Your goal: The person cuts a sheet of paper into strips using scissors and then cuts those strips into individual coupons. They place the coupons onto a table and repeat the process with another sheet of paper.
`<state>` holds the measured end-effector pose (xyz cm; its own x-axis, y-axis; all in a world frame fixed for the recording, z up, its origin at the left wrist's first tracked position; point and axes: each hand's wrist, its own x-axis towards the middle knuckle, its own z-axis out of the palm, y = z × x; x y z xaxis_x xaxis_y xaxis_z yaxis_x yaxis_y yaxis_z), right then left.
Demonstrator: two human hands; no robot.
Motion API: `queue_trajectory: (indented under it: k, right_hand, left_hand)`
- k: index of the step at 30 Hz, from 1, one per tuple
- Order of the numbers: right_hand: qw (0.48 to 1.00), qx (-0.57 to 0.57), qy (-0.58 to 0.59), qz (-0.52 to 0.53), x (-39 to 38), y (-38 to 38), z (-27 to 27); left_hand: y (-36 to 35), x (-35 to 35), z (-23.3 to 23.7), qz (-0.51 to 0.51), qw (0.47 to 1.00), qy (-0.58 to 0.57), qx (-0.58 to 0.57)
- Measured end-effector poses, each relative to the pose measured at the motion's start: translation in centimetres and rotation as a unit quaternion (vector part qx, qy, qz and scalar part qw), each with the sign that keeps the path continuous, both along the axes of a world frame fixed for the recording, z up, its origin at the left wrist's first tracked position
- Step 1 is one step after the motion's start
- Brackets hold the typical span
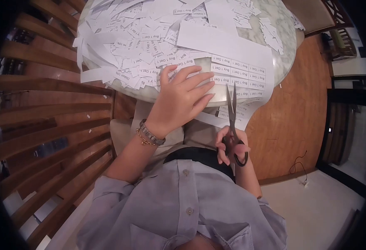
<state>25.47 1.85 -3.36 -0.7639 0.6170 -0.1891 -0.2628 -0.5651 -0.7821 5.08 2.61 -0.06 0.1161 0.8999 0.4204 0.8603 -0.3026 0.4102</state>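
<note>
My right hand point(232, 148) grips black-handled scissors point(232, 118), their blades slightly apart and pointing away from me. The blade tips overlap the near part of a printed sheet point(254, 62) with rows of "Buy 1 Get 1" boxes. This sheet is partly cut, and its lower end droops over the table edge. With fingers spread, my left hand point(185, 93) is over the near edge of the table, beside the cut edge of the sheet. Its fingertips lie close to a big heap of cut paper slips point(149, 46), some reading "Buy 1 Get 1" and others "Diskon 10%".
The round marble table point(289, 37) carries more slips point(270, 35) at its far right. A slatted wooden partition point(49, 108) stands close on my left. Wooden floor point(289, 137) lies to the right, with a black cable point(298, 164) near the pale floor section.
</note>
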Motion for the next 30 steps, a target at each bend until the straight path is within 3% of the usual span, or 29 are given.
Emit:
queue_trajectory:
  k: [4,18,30]
  right_hand:
    - [0.998,-0.049,0.016,0.027,1.1,-1.3,0.6]
    - [0.999,0.001,-0.029,0.016,0.7,-0.7,0.5]
    - [0.995,-0.029,-0.078,0.063,2.8,-1.2,2.2]
  left_hand:
    - [-0.4,0.1,-0.1,-0.017,1.000,-0.003,0.011]
    - [-1.4,0.6,-0.9,-0.005,0.996,-0.063,0.070]
    - [-1.5,0.8,-1.8,-0.011,0.990,-0.083,0.112]
